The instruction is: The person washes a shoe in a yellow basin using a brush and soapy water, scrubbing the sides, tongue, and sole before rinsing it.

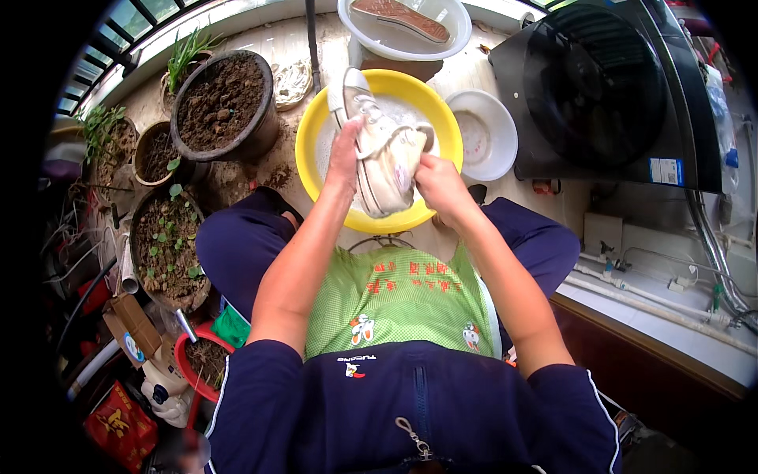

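A white canvas sneaker point(379, 148) is held over a yellow basin point(453, 142) of sudsy water, its toe pointing away from me. My left hand point(345, 154) grips the shoe's left side near the sole. At the heel end, on the right, my right hand point(438, 181) has its fingers closed on the shoe's upper or the edge of its opening; what lies under the fingers is hidden. Behind the yellow basin, a white basin point(349, 29) holds water and a brown-soled shoe point(408, 21). Whitish laces or cloth point(291, 83) lie on the floor to the left.
A smaller white basin point(506, 136) stands right of the yellow one. Large soil-filled pots point(269, 118) and plants line the left. A black range hood or similar appliance point(509, 77) stands at the right, above pipes point(639, 290). A thin dark pole point(312, 41) rises behind the basins.
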Action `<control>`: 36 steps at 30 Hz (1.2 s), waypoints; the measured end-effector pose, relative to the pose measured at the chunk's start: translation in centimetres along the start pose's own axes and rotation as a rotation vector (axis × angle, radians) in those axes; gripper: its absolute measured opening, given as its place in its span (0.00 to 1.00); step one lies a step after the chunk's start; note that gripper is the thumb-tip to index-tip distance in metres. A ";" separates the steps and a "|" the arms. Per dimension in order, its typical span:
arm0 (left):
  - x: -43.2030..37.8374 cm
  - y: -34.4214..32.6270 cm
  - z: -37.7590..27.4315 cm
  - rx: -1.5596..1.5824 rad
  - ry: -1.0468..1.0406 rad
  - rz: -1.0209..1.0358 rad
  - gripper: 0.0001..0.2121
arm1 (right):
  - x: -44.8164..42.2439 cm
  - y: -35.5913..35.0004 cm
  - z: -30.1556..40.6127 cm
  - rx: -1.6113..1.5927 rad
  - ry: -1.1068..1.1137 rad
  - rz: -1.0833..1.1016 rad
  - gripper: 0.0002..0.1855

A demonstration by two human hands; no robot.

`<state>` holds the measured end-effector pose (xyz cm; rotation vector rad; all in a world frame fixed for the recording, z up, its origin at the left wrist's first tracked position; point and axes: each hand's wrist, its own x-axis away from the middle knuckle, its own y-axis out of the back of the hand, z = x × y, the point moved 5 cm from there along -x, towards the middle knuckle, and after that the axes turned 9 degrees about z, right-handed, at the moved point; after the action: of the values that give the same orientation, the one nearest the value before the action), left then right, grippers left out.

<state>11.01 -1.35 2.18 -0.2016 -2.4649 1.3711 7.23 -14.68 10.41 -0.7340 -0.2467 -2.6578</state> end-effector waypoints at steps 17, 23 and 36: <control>0.3 -0.7 0.4 -0.028 0.092 -0.131 0.23 | -0.3 0.0 0.1 -0.035 -0.042 -0.006 0.15; 0.2 -0.6 2.5 -0.061 0.136 -0.131 0.20 | -1.5 1.9 -1.5 0.095 0.016 -0.001 0.15; 0.2 -1.7 -1.1 -0.391 -0.235 -0.107 0.16 | -0.2 0.0 -1.5 -0.113 0.019 -0.084 0.14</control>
<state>11.22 -1.34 4.17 0.0078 -2.8760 0.9028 6.73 -15.04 9.06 -0.7485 -0.1263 -2.7753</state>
